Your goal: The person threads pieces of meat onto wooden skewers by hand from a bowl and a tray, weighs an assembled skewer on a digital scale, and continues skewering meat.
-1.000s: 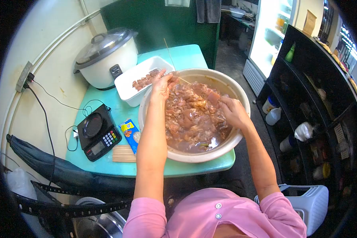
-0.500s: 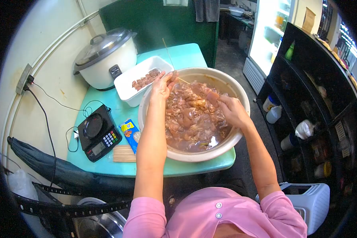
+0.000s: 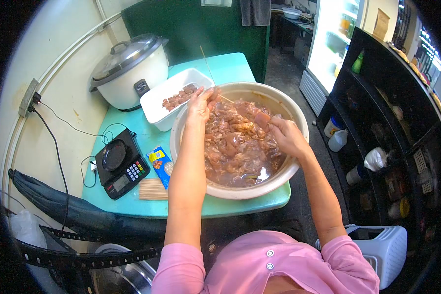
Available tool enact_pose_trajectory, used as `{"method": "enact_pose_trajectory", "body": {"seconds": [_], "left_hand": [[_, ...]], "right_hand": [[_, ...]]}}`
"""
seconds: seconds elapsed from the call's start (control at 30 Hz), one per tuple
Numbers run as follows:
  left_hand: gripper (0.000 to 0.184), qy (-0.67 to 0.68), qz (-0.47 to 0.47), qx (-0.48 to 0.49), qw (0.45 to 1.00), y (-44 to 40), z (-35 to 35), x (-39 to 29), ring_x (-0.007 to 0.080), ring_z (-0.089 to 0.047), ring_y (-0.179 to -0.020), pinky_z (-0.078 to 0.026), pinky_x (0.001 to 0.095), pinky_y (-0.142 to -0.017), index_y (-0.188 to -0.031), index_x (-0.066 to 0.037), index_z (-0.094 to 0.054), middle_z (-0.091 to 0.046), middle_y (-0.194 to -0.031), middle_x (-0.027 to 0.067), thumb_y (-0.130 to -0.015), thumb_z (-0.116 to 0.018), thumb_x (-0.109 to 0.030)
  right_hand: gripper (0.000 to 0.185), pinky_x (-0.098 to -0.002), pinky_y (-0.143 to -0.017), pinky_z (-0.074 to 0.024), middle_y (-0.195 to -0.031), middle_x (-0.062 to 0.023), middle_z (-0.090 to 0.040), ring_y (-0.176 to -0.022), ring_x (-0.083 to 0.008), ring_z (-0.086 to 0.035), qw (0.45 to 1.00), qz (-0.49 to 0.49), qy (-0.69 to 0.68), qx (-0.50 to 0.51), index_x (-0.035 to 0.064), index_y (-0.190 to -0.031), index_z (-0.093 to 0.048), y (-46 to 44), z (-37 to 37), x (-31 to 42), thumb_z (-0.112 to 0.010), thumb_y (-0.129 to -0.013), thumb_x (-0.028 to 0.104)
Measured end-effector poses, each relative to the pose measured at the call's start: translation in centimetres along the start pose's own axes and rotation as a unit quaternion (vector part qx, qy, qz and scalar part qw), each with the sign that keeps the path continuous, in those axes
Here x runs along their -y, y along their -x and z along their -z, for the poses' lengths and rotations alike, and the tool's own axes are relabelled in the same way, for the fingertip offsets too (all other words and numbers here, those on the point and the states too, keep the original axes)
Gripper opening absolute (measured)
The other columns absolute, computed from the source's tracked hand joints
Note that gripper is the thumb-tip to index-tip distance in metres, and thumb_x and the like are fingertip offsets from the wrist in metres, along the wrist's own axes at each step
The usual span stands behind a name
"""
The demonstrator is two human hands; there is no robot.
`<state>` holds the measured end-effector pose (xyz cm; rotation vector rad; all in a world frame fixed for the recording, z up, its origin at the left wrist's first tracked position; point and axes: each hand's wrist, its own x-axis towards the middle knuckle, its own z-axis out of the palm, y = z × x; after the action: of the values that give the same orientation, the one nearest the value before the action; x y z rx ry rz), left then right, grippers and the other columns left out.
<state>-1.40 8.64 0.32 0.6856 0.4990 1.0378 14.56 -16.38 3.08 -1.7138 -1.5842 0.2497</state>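
My left hand [image 3: 201, 104] is closed on a thin bamboo skewer [image 3: 207, 64], over the left rim of a large round basin [image 3: 299, 105]. One end of the skewer sticks up behind the fingers; a short length shows on their right, above the meat. Raw meat pieces [image 3: 235, 147] in brownish liquid fill the basin. At its right side, my right hand [image 3: 288, 136] pinches a piece of meat [image 3: 262, 119] between thumb and fingers. Beyond my left hand stands a white tray [image 3: 154, 100] with some meat chunks [image 3: 179, 98].
On the turquoise table [image 3: 225, 210] are a rice cooker [image 3: 132, 73], a black scale [image 3: 120, 164], a blue packet [image 3: 159, 164] and a bundle of skewers [image 3: 153, 189]. Black shelves [image 3: 372, 108] stand on the right, with a grey plastic crate [image 3: 382, 250] below.
Hardly anything differs. Both hands keep their grips in nearly the same places, and the view has shifted very slightly.
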Motion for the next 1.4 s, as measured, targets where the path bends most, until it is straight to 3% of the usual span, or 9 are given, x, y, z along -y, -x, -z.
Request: {"method": "enact_pose_trajectory", "body": {"seconds": [0.1,0.17,0.3,0.37,0.47,1.0,1.1,1.17,1.4], "left_hand": [[0.065,-0.003,-0.010,-0.015,1.000,0.4,-0.2,-0.1,0.0312,-0.064,-0.087,-0.058,0.0388,-0.069,-0.129,-0.001,-0.024,-0.059,-0.100,0.0202,-0.078,-0.062,0.008],[0.052,-0.047,-0.017,-0.041,0.998,0.9,-0.7,-0.2,0.0287,-0.064,-0.092,-0.057,0.0375,-0.074,-0.126,-0.003,-0.029,-0.060,-0.102,0.0143,-0.083,-0.057,0.005],[0.059,-0.046,-0.020,-0.036,0.998,0.7,-0.6,-0.2,0.0294,-0.064,-0.091,-0.057,0.0375,-0.073,-0.130,-0.002,-0.025,-0.061,-0.100,0.0152,-0.082,-0.058,0.005],[0.064,-0.017,-0.027,-0.030,0.999,0.6,-0.5,-0.2,0.0304,-0.065,-0.085,-0.058,0.0378,-0.068,-0.128,0.000,-0.027,-0.060,-0.099,0.0209,-0.076,-0.064,0.008],[0.063,-0.057,-0.027,-0.036,0.997,0.9,-0.9,-0.1,0.0289,-0.064,-0.089,-0.057,0.0366,-0.073,-0.131,-0.001,-0.023,-0.061,-0.100,0.0176,-0.081,-0.060,0.006],[0.061,-0.097,-0.041,-0.020,0.994,1.4,-1.9,0.6,0.0287,-0.064,-0.089,-0.057,0.0349,-0.074,-0.128,0.001,-0.027,-0.060,-0.101,0.0195,-0.079,-0.062,0.005],[0.061,-0.055,-0.032,-0.016,0.998,1.3,-2.0,0.9,0.0261,-0.066,-0.080,-0.057,0.0330,-0.063,-0.124,-0.001,-0.032,-0.062,-0.095,0.0200,-0.074,-0.066,0.008],[0.058,-0.058,-0.009,-0.008,0.998,1.7,-2.4,1.1,0.0291,-0.064,-0.091,-0.057,0.0331,-0.074,-0.125,0.000,-0.028,-0.060,-0.100,0.0192,-0.079,-0.063,0.006],[0.048,-0.026,0.004,-0.020,0.999,2.2,-3.3,1.4,0.0297,-0.063,-0.092,-0.057,0.0317,-0.076,-0.115,-0.002,-0.034,-0.060,-0.100,0.0167,-0.078,-0.063,0.006]], "right_hand": [[0.020,-0.0429,-0.072,-0.0456,-0.075,-0.0231,-0.061,-0.078,-0.0370,-0.061,1.000,0.007,-0.005,-0.006,0.0009,-0.081,-0.062,0.0,0.0,0.1,-0.047,-0.084,0.014],[0.020,-0.0429,-0.072,-0.0455,-0.075,-0.0231,-0.061,-0.077,-0.0371,-0.061,1.000,0.011,-0.007,-0.011,0.0008,-0.081,-0.062,0.0,0.1,0.3,-0.047,-0.084,0.014],[0.020,-0.0431,-0.072,-0.0455,-0.075,-0.0233,-0.061,-0.078,-0.0371,-0.061,1.000,0.003,-0.007,-0.004,0.0005,-0.081,-0.062,0.0,0.2,0.5,-0.047,-0.084,0.014],[0.020,-0.0431,-0.072,-0.0455,-0.075,-0.0234,-0.061,-0.078,-0.0370,-0.061,1.000,0.002,-0.011,-0.002,0.0004,-0.081,-0.062,0.0,0.2,0.4,-0.047,-0.084,0.014],[0.020,-0.0433,-0.072,-0.0455,-0.075,-0.0235,-0.061,-0.078,-0.0372,-0.061,1.000,0.018,-0.007,-0.006,0.0005,-0.081,-0.062,0.0,0.0,-0.1,-0.047,-0.084,0.014],[0.021,-0.0446,-0.074,-0.0450,-0.079,-0.0251,-0.061,-0.082,-0.0388,-0.060,1.000,-0.006,-0.003,-0.004,-0.0001,-0.084,-0.061,-0.1,0.1,0.3,-0.046,-0.084,0.014],[0.021,-0.0454,-0.074,-0.0447,-0.079,-0.0257,-0.061,-0.082,-0.0393,-0.060,1.000,-0.002,0.000,-0.007,-0.0003,-0.085,-0.061,-0.2,-0.2,-0.1,-0.045,-0.084,0.013],[0.021,-0.0459,-0.074,-0.0445,-0.079,-0.0261,-0.061,-0.082,-0.0395,-0.060,1.000,-0.002,0.004,-0.010,-0.0004,-0.085,-0.061,-0.2,-0.1,0.1,-0.045,-0.083,0.013],[0.022,-0.0462,-0.076,-0.0433,-0.081,-0.0257,-0.060,-0.084,-0.0402,-0.058,1.000,-0.006,0.000,-0.001,-0.0008,-0.085,-0.060,-0.1,0.1,0.5,-0.044,-0.084,0.013]]}}
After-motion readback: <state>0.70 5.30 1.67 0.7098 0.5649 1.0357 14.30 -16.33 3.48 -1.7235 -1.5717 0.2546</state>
